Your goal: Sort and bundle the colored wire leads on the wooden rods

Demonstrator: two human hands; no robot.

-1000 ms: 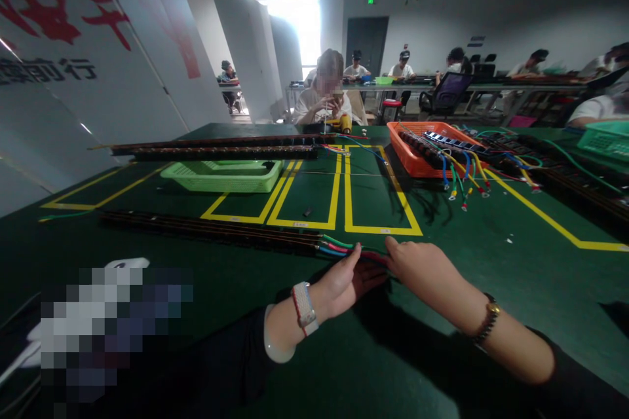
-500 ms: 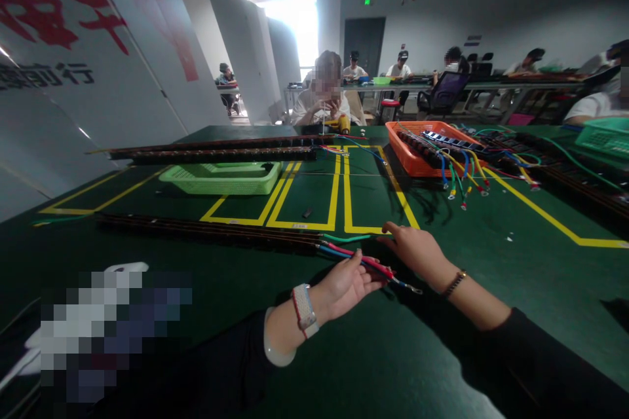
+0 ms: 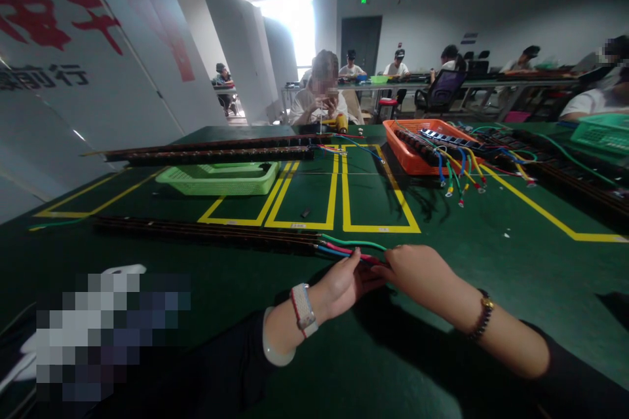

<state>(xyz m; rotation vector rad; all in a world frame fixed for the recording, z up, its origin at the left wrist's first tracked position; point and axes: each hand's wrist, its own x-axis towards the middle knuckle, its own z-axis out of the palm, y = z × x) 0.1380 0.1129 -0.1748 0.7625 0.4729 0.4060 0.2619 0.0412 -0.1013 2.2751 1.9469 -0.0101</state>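
A long dark bundle of strips (image 3: 206, 232) lies across the near part of the green table, with green, red and blue wires coming out of its right end. My left hand (image 3: 344, 283) is palm up, its thumb pressed over the red and blue wires (image 3: 339, 249). Beside it, my right hand (image 3: 415, 270) is closed at the wires' far end, knuckles up and fingertips near my left fingers. The green wire (image 3: 354, 241) runs to my right hand. The wire ends are hidden behind my right hand.
A light green basket (image 3: 221, 182) stands beyond the bundle, with another long bundle (image 3: 211, 152) behind it. An orange basket (image 3: 407, 158) holds strips with coloured wires. Yellow tape outlines mark the table. A person (image 3: 322, 95) sits opposite. Blurred items lie at the left front.
My right hand has come down and left, closing at the wires beside my left hand. The red and blue wire ends are now covered. My left hand has hardly moved.
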